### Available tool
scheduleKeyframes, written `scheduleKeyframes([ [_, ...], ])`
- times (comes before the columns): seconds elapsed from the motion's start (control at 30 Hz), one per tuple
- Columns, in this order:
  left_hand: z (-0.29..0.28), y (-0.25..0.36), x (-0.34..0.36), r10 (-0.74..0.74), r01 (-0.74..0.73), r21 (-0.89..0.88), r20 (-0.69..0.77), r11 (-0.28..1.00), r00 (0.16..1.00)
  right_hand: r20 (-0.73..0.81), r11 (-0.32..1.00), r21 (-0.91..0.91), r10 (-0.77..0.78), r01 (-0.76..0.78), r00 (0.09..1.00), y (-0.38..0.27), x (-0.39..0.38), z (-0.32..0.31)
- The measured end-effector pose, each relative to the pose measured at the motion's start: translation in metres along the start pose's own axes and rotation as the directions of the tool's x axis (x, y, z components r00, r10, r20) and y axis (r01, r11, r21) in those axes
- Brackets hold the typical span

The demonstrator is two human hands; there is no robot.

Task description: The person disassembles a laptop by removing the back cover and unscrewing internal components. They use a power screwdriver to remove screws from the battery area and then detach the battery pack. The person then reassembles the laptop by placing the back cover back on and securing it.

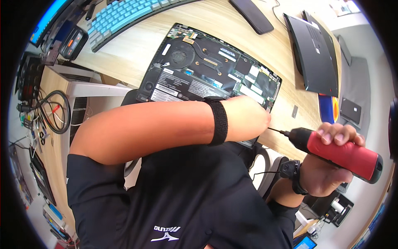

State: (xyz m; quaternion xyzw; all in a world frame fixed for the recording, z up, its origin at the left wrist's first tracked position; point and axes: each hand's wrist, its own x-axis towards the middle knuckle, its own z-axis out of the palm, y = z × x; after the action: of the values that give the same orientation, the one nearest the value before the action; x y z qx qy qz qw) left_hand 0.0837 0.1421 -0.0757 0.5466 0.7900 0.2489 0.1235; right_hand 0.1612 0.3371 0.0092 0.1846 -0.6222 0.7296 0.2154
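A black laptop [209,62] lies with its underside opened, showing fan, boards and battery. My left forearm crosses in front of it, so my left hand [246,118] covers its lower right part; those fingers are mostly hidden behind the hand. My right hand [317,178], right of the laptop, grips a red and black electric screwdriver [344,157]. The thin bit points left, its tip beside my left hand; whether it touches anything is unclear.
The wooden desk [112,58] also holds a light blue keyboard [118,23], a black phone [251,14], dark closed laptops [313,58] and an orange-buttoned black device [72,43]. Looped cables [58,112] hang at left. A blue and orange item [329,108] sits at the right edge.
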Motion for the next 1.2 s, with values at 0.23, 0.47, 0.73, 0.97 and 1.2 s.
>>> scheduleKeyframes([
  [0.23,-0.042,-0.033,-0.037,0.061,-0.064,-0.043,-0.064,0.997,0.996,0.006,0.974,0.214,-0.073,0.07,0.997,-0.019,0.032,0.01],
  [0.47,-0.104,-0.09,-0.119,-0.38,0.225,-0.579,-0.16,0.784,0.911,0.147,0.912,0.403,0.014,-0.073,0.989,0.023,0.063,0.08],
  [0.73,-0.096,-0.101,-0.157,-0.584,0.182,-0.94,-0.022,0.288,0.812,0.428,0.967,0.251,-0.076,-0.038,0.901,0.075,0.089,0.133],
  [0.97,-0.089,-0.109,-0.16,-0.573,0.15,-0.969,0.01,0.198,0.82,0.454,0.985,0.155,-0.006,-0.072,0.891,0.091,0.086,0.151],
  [1.2,-0.077,-0.112,-0.156,-0.361,0.21,-0.482,-0.244,0.85,0.9,0.506,0.993,0.109,-0.008,-0.055,0.863,0.096,0.091,0.153],
])
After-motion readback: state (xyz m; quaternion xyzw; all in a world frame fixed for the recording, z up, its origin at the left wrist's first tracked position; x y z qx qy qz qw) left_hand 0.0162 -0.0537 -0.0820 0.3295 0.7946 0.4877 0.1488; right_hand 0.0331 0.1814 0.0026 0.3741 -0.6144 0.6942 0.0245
